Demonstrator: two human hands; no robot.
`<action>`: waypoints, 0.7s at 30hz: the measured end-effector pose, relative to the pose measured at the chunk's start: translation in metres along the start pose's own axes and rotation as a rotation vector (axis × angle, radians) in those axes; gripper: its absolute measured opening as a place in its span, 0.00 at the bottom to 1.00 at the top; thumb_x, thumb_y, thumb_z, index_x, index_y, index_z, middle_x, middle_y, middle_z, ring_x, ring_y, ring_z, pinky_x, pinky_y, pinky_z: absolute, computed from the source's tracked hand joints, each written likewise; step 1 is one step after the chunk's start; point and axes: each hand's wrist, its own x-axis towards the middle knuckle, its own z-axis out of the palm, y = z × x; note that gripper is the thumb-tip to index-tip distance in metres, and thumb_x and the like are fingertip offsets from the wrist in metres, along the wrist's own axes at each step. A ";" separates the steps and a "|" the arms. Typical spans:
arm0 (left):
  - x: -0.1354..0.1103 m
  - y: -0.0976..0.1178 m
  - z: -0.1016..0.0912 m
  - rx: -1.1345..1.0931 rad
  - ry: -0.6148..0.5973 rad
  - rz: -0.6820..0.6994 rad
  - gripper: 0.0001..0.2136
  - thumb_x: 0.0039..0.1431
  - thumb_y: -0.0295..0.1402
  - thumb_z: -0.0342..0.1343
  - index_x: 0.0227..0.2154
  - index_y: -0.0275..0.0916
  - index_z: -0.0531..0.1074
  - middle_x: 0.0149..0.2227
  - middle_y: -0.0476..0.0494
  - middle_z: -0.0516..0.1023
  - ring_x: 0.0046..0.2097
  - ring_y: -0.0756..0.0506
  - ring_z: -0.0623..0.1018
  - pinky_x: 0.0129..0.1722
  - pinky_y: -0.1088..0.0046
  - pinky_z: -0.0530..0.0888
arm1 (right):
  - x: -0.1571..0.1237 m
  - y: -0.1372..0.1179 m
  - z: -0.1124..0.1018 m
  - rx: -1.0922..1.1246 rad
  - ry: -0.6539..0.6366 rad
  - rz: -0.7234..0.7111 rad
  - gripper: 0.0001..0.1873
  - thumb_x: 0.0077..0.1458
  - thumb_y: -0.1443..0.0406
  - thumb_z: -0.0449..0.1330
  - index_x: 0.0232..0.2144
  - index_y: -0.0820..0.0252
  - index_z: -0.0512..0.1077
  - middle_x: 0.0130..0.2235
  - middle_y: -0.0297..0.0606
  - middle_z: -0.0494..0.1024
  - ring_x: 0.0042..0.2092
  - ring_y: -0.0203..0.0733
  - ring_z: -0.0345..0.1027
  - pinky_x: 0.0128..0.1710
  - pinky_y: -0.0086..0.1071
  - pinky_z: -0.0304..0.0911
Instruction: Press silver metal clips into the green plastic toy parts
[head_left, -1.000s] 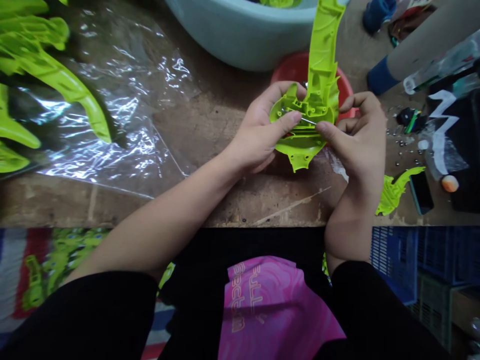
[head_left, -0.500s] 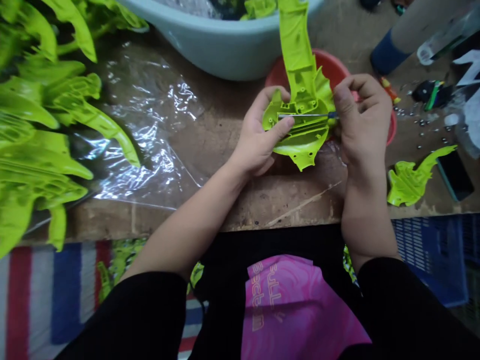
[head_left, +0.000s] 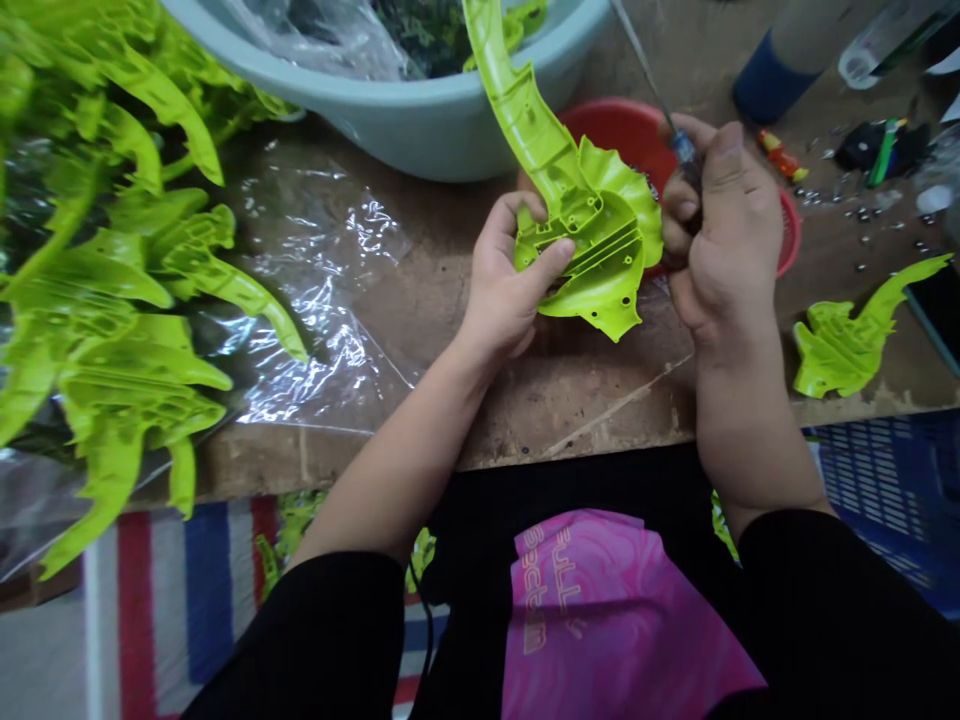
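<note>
My left hand grips the left side of a lime-green plastic shell, its thumb pressed on the ribbed inner face. Screw posts and slots show there, and a long curved arm of the shell reaches up over the basin's rim. My right hand is closed around the handle of a screwdriver, whose thin metal shaft points up and left, apart from the shell. Behind the shell and my right hand sits a red bowl with small metal bits in it, partly hidden.
A pale blue basin stands at the back. Lime-green parts pile up at left beside clear plastic film. Another green shell lies at right, near scattered metal balls and a phone.
The screwdriver has lifted off the shell and swung from lying across it to pointing upward. The shell has tilted, its long arm now leaning left. The whole view has shifted a little.
</note>
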 end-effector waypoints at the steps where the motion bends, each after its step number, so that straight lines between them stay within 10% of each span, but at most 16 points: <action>1: 0.000 0.002 -0.001 -0.004 -0.010 -0.019 0.24 0.54 0.47 0.70 0.43 0.44 0.63 0.44 0.47 0.76 0.63 0.36 0.79 0.54 0.62 0.82 | 0.002 0.003 -0.002 0.020 0.006 0.006 0.51 0.49 0.20 0.41 0.51 0.48 0.72 0.30 0.37 0.68 0.29 0.43 0.61 0.23 0.37 0.54; 9: -0.001 0.014 -0.014 -0.079 -0.120 -0.155 0.16 0.56 0.34 0.63 0.45 0.44 0.66 0.43 0.48 0.74 0.50 0.43 0.84 0.43 0.68 0.84 | 0.014 0.016 -0.012 0.195 -0.027 0.104 0.44 0.48 0.19 0.28 0.27 0.49 0.48 0.24 0.33 0.53 0.26 0.41 0.55 0.21 0.38 0.55; 16: -0.006 0.016 -0.013 -0.113 -0.168 -0.097 0.25 0.53 0.49 0.71 0.48 0.47 0.68 0.51 0.46 0.78 0.54 0.42 0.84 0.40 0.72 0.83 | -0.008 -0.008 -0.001 0.128 -0.064 -0.011 0.42 0.43 0.35 0.75 0.28 0.51 0.51 0.39 0.35 0.77 0.46 0.42 0.73 0.47 0.43 0.77; 21: -0.006 0.024 -0.012 -0.227 -0.376 -0.231 0.37 0.49 0.72 0.62 0.52 0.53 0.65 0.61 0.43 0.80 0.58 0.35 0.84 0.47 0.57 0.86 | -0.052 -0.003 -0.100 0.227 0.290 -0.030 0.43 0.34 0.46 0.80 0.24 0.50 0.48 0.33 0.34 0.74 0.38 0.48 0.79 0.47 0.53 0.79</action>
